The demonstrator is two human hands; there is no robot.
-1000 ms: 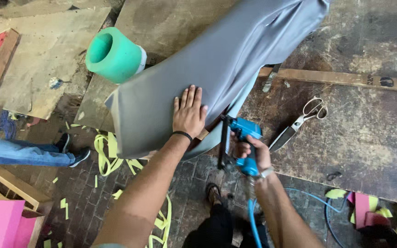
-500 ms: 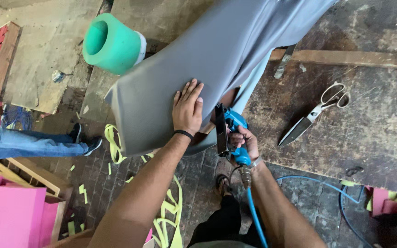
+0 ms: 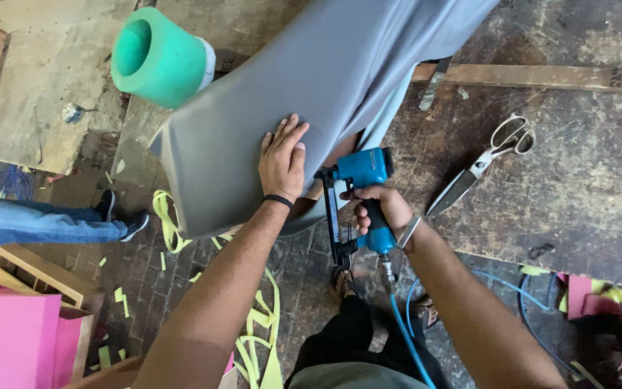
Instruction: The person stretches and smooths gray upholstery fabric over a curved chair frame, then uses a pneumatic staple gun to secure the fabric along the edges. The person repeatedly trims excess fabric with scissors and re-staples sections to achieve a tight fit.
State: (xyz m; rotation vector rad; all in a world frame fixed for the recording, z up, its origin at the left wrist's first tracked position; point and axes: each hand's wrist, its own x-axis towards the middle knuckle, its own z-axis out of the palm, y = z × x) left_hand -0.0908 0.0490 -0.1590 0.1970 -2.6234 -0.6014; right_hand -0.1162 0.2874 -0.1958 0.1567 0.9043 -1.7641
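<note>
My left hand (image 3: 283, 158) lies flat, fingers spread, on grey fabric (image 3: 304, 94) stretched over a long panel that overhangs the worktable's edge. My right hand (image 3: 381, 207) grips the handle of a blue pneumatic staple gun (image 3: 360, 194). Its black nose points at the panel's underside edge, just right of my left hand. A blue air hose (image 3: 404, 335) runs down from the gun past my legs.
Large metal scissors (image 3: 480, 169) lie on the worn wooden worktable (image 3: 577, 194). A green foam roll (image 3: 154, 59) sits at the panel's far left. Another person's jeans-clad leg and shoe (image 3: 52, 220) stand at left, with pink foam blocks (image 3: 16, 338) and yellow-green scraps (image 3: 260, 324) on the brick floor.
The view has drawn closer. My right hand has lifted the staple gun up and nearer the panel's edge. My left hand stays pressed on the fabric.
</note>
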